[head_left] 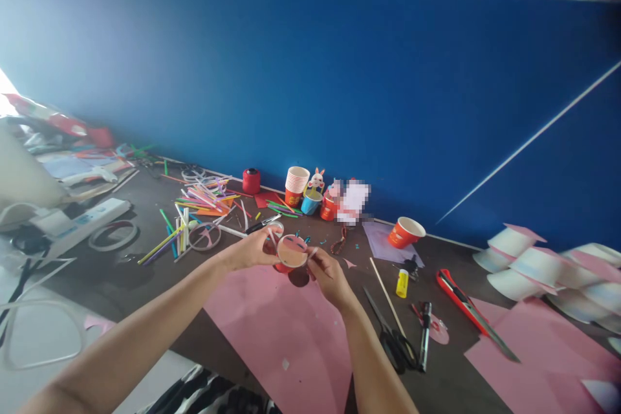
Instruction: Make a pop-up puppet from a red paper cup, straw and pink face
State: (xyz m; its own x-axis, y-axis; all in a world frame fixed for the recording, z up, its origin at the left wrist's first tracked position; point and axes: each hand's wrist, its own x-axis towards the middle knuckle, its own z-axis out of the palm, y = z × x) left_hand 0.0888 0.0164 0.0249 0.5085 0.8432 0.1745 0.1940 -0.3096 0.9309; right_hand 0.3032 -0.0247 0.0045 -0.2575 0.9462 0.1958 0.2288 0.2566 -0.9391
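A red paper cup (pixel 292 251) with a pink paper piece and drawn dark marks at its mouth is held up over a large pink sheet (pixel 291 336). My left hand (pixel 259 247) grips the cup's left side, with a looped white strip by its fingertips. At the cup's right side my right hand (pixel 327 272) is closed, its thumb and fingers pinching a thin pale strip against the cup. Small blue bits stick up behind the rim. The cup's lower part is partly hidden by the hands.
Scissors (pixel 395 343), a red utility knife (pixel 463 303), a yellow glue stick (pixel 402 283) and a red cup (pixel 406 233) lie right. Coloured straws (pixel 208 197) and a tape roll (pixel 204 237) are left. Stacked cups (pixel 295 186) stand by the blue wall. White cups (pixel 528 262) sit far right.
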